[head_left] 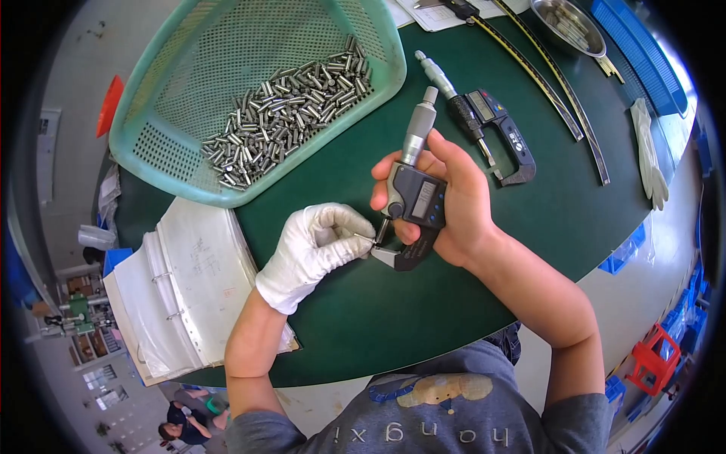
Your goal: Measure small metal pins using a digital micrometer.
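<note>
My right hand is wrapped around a digital micrometer, with its thimble pointing up and away from me and its measuring jaws toward my left. My left hand, in a white glove, pinches a small metal pin at the micrometer's jaws. The fingertips cover much of the pin, so I cannot tell whether both jaws touch it. Beyond my left hand, a pale green perforated basket holds a heap of short shiny metal pins.
A second digital micrometer lies on the green table. An open binder is at left. Two long yellow-edged strips, a metal bowl, a blue basket and a white glove lie to the right.
</note>
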Available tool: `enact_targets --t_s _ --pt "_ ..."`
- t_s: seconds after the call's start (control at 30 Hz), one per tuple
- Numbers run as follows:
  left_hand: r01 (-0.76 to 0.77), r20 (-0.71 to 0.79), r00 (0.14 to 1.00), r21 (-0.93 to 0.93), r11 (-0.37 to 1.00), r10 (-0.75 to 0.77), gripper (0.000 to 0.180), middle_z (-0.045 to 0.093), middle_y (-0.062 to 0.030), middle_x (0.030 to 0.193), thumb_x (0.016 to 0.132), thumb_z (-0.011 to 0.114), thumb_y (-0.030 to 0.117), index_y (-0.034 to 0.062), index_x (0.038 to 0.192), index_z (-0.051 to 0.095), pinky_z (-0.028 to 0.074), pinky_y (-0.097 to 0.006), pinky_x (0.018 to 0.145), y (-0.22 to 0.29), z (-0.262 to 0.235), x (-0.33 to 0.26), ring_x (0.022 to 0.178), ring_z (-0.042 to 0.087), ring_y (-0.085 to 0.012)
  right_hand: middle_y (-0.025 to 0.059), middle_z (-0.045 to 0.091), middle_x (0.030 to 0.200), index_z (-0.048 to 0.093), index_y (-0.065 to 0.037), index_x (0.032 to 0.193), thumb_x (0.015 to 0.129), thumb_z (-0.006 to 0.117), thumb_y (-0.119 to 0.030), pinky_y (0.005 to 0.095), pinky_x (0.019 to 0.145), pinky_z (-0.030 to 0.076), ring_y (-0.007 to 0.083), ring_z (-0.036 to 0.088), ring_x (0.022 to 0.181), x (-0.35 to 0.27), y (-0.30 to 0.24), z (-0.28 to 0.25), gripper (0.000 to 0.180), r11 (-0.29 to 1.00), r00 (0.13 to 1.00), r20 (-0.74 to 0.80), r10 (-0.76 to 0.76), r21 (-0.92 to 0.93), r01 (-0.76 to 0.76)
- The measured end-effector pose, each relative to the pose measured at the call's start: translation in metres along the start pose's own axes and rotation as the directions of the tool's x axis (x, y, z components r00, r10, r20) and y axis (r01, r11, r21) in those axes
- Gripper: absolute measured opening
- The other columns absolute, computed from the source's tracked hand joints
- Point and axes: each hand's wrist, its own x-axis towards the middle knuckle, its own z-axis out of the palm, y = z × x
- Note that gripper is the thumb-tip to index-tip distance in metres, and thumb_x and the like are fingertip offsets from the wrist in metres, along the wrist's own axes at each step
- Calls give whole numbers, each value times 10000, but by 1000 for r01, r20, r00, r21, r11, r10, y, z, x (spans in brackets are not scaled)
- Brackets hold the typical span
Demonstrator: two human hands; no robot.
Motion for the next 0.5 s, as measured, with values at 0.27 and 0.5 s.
enact_targets --t_s 0.27,0.5 --pt "12 32 999 -5 1000 -12 173 584 -37 783 734 655 25 -20 878 569 464 -221 680 1 1 -2 715 562 -101 105 574 639 527 0 822 840 405 -500 241 376 356 125 425 368 -1 3 -1 515 997 999 -25 -33 -66 32" --pt "-23 32 999 -52 998 25 172 577 -47 794 750 633 57 -14 884 553 454 -227 678 1 -1 0 716 557 -109 122 563 677 515 -18 847 834 348 -540 247 391 365 141 426 373 1 1 0 549 995 1000 -16 -19 -101 17"
